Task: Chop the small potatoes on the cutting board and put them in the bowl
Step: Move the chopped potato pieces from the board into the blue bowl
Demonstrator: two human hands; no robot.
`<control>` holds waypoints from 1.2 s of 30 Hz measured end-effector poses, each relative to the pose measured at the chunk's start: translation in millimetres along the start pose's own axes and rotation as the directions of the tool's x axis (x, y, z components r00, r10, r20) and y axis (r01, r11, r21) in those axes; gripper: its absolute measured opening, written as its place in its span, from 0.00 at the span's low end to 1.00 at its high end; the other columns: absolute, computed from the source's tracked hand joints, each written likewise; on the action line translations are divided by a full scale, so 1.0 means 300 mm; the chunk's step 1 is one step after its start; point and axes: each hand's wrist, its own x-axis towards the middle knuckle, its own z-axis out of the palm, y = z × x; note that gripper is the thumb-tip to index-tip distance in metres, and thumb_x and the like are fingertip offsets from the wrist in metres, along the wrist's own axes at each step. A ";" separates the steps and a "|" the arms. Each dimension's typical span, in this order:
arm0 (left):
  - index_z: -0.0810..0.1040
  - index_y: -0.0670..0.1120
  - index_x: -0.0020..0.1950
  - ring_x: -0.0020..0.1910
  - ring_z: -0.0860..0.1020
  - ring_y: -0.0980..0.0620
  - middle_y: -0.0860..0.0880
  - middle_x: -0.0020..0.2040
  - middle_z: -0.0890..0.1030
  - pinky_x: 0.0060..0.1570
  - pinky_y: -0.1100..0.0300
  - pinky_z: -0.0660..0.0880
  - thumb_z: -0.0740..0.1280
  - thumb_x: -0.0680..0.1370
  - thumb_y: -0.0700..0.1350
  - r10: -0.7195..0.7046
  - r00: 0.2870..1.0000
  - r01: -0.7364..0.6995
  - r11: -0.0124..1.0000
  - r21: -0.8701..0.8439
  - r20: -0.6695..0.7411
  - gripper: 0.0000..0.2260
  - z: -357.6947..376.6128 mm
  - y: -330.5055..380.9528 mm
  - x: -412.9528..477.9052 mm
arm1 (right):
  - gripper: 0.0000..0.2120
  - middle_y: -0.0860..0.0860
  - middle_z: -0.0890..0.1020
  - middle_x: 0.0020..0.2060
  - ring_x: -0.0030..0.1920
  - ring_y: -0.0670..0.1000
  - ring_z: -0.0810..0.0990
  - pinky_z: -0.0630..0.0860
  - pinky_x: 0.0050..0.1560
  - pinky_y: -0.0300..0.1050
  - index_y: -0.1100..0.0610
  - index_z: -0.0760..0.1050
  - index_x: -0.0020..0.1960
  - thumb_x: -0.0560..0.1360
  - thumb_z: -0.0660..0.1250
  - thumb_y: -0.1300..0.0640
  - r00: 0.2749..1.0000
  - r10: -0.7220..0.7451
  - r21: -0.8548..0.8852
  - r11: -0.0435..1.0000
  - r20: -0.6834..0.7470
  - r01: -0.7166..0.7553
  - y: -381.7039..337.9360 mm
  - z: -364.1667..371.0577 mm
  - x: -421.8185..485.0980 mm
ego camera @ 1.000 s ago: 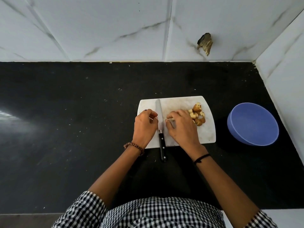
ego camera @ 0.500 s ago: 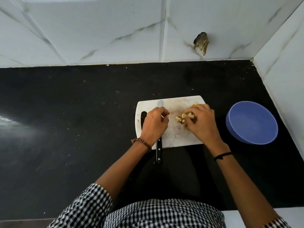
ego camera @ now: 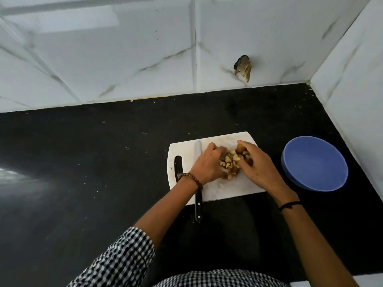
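white cutting board (ego camera: 223, 189) bears chopped potatoes (ego camera: 232, 161); left hand (ego camera: 207, 164) and right hand (ego camera: 259, 166) curl their fingers round them

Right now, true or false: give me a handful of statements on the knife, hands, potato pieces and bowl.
1. The knife lies on the cutting board, in neither hand. True.
2. The knife sits wholly on the board. False: its handle overhangs the near edge onto the counter.
3. The left hand and right hand cup the potato pieces between them. True.
4. The blue bowl stands on the counter, apart from the board. True.
5. The bowl is to the person's left of the board. False: it is to the right.
6. The bowl holds potato pieces. False: it looks empty, and the pieces in view are on the board.
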 end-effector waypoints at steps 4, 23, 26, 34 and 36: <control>0.65 0.45 0.70 0.58 0.72 0.48 0.45 0.63 0.68 0.55 0.57 0.74 0.80 0.64 0.50 0.003 1.000 -0.003 0.994 0.113 0.001 0.39 -0.012 -0.012 0.014 | 0.36 0.49 0.63 0.75 0.74 0.50 0.62 0.63 0.70 0.45 0.49 0.60 0.77 0.74 0.73 0.50 0.997 0.020 -0.041 0.999 0.072 -0.017 0.031 -0.073 -0.003; 0.74 0.46 0.64 0.55 0.74 0.47 0.44 0.56 0.75 0.51 0.59 0.71 0.75 0.71 0.46 0.091 0.994 -0.098 0.988 0.118 0.066 0.23 -0.041 0.032 0.116 | 0.47 0.50 0.63 0.69 0.68 0.52 0.68 0.71 0.66 0.51 0.47 0.62 0.72 0.60 0.83 0.49 0.935 0.171 -0.203 0.973 0.310 -0.111 -0.035 -0.082 0.094; 0.77 0.46 0.61 0.53 0.75 0.47 0.44 0.55 0.76 0.51 0.57 0.74 0.77 0.69 0.45 0.084 0.996 -0.087 0.990 0.115 0.030 0.22 -0.043 0.036 0.116 | 0.40 0.50 0.67 0.66 0.65 0.51 0.71 0.74 0.63 0.49 0.47 0.66 0.68 0.62 0.82 0.50 0.951 0.137 -0.155 0.983 0.277 -0.096 -0.036 -0.085 0.090; 0.82 0.43 0.56 0.51 0.80 0.50 0.46 0.52 0.83 0.54 0.56 0.77 0.75 0.71 0.44 0.059 0.997 -0.062 0.996 -0.069 -0.045 0.15 -0.045 0.053 0.107 | 0.28 0.50 0.78 0.61 0.58 0.50 0.77 0.76 0.61 0.47 0.47 0.72 0.63 0.68 0.79 0.57 0.959 0.127 0.042 0.989 0.255 -0.142 -0.034 -0.104 0.088; 0.82 0.43 0.55 0.49 0.80 0.50 0.45 0.51 0.83 0.53 0.58 0.78 0.75 0.71 0.42 0.051 0.997 -0.056 0.995 -0.083 -0.056 0.14 -0.053 0.063 0.106 | 0.27 0.50 0.78 0.60 0.57 0.50 0.78 0.76 0.60 0.47 0.47 0.73 0.63 0.67 0.79 0.58 0.960 0.131 0.066 0.986 0.246 -0.151 -0.036 -0.109 0.085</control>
